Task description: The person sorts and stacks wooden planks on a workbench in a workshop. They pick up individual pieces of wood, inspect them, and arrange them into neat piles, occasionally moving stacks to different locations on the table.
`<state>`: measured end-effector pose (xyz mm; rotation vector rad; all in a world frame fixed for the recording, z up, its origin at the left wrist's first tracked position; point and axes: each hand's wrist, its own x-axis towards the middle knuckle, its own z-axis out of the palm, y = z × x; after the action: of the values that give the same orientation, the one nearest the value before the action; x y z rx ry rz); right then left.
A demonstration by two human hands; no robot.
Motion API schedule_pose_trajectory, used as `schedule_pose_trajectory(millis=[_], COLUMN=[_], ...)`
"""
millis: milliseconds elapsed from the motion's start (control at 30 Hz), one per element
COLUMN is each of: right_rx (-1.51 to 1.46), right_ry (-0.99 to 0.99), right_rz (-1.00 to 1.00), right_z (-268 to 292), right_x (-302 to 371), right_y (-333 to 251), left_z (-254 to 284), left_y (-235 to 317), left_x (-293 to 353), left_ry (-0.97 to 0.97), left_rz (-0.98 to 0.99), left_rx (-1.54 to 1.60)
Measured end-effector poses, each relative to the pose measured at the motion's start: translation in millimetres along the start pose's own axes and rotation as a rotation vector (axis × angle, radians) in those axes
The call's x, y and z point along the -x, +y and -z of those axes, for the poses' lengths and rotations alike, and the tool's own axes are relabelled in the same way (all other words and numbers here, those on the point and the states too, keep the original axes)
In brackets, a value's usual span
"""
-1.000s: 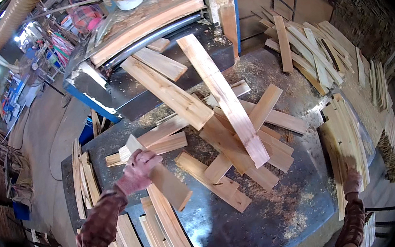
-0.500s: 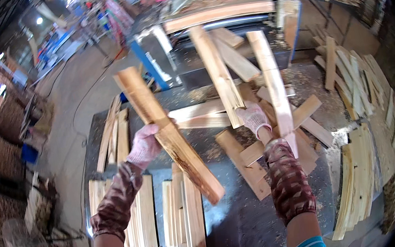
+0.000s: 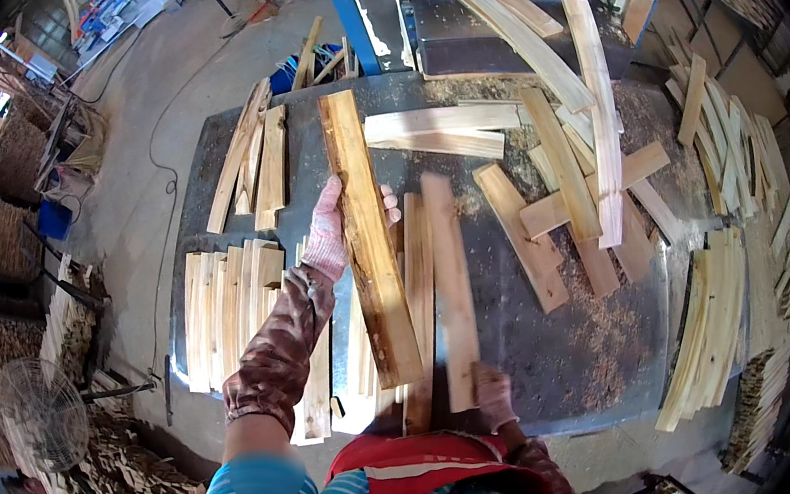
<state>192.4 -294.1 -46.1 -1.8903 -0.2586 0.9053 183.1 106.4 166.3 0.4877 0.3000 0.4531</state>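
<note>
L hand [image 3: 325, 235] still wrapped round the dark-edged plank [image 3: 371, 240], now straighter over the table [image 3: 522, 360]. R hand [image 3: 494, 400] pulled back to another board's [image 3: 452, 290] near end; grip's blurry, can't tell tbh.

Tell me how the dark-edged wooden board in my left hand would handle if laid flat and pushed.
The dark-edged wooden board appears to be solid timber, so it's probably stiff. Its broad, flat face suggests it would slide rather than roll.
</note>
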Motion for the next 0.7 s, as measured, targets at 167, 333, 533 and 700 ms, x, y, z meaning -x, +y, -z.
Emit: schedule_pose_trajectory(millis=[167,333,533,700], right_rx=[0.895,-0.015,-0.521,-0.158], right_ry=[-0.438,-0.275,-0.693,-0.386], right_rz=[0.135,0.154,-0.052,0.153], right_z=[-21,-17,-22,22], right_x=[4,-33,2,2], right_y=[-33,-117,-170,-237], left_z=[27,19,11,30], left_y=[-1,-5,-23,-52], left_x=[19,36,28,30], left_ry=[0.107,0.149,0.246,0.260], left_rz=[0.028,-0.018,-0.161,0.015], left_rx=[-0.151,-0.298,-0.182,-0.384])
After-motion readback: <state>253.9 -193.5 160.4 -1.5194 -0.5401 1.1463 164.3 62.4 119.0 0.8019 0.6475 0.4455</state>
